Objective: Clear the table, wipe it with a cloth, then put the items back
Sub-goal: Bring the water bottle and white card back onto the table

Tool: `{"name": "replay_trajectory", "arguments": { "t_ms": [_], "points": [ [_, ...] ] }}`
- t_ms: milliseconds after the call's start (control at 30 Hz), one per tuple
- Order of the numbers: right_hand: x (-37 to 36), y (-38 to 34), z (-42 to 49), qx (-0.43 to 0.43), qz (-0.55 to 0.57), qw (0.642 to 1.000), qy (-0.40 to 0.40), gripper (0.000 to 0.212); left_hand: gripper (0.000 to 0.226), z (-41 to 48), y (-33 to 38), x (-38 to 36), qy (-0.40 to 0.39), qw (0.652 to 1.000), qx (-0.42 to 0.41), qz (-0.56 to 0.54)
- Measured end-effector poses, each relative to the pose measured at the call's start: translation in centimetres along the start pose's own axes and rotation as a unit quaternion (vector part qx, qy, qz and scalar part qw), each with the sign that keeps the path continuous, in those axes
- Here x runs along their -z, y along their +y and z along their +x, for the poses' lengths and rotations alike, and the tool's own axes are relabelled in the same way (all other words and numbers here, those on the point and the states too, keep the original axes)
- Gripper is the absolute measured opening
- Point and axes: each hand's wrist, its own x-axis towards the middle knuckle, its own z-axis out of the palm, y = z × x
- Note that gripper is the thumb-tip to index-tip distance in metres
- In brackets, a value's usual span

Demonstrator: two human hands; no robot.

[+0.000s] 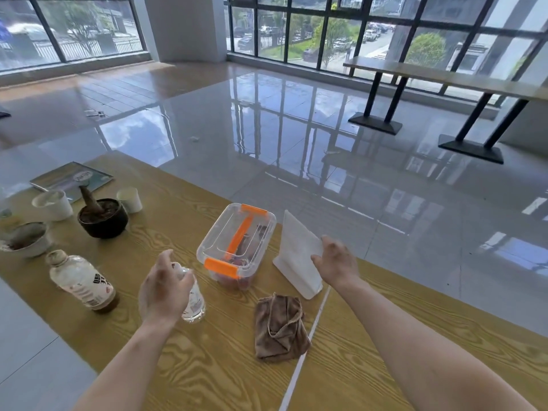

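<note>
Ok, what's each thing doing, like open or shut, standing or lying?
Clear box: lid shut.
Small bottle: upright, gripped by left hand.
Big bottle: capped, upright.
White pouch: standing, held by right hand.
Brown cloth: crumpled, untouched.
Book: closed.

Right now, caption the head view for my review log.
Left hand grips a clear bottle, right hand holds a white pouch; brown cloth lies between the arms on the wooden table.

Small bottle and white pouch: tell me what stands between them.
Head view: the clear box with orange latches stands between the small bottle and the white pouch. The cloth lies nearer, off that line.
</note>
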Motion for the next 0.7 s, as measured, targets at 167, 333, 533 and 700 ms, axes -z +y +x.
{"name": "replay_trajectory", "arguments": {
  "t_ms": [167, 333, 533, 700],
  "points": [
    [-0.8, 0.6, 0.5, -0.009, 0.03, 0.999, 0.013, 0.011, 0.043, 0.5, -0.2, -0.1, 0.0, 0.999, 0.038, -0.01],
    [-0.8, 0.9, 0.2, -0.006, 0.034, 0.999, 0.027, 0.021, 0.028, 0.6, -0.6, -0.2, 0.008, 1.0, -0.006, 0.018],
    [0.7, 1.5, -1.2, 0.007, 0.042, 0.998, 0.049, 0.022, 0.021, -1.1, -0.1, -0.2, 0.01, 0.998, -0.055, 0.019],
    [2.7, 3.0, -3.0, 0.002, 0.047, 0.996, 0.078, 0.019, 0.021, -3.1, 2.1, -0.1, 0.007, 0.995, -0.098, 0.008]
  ]
}}
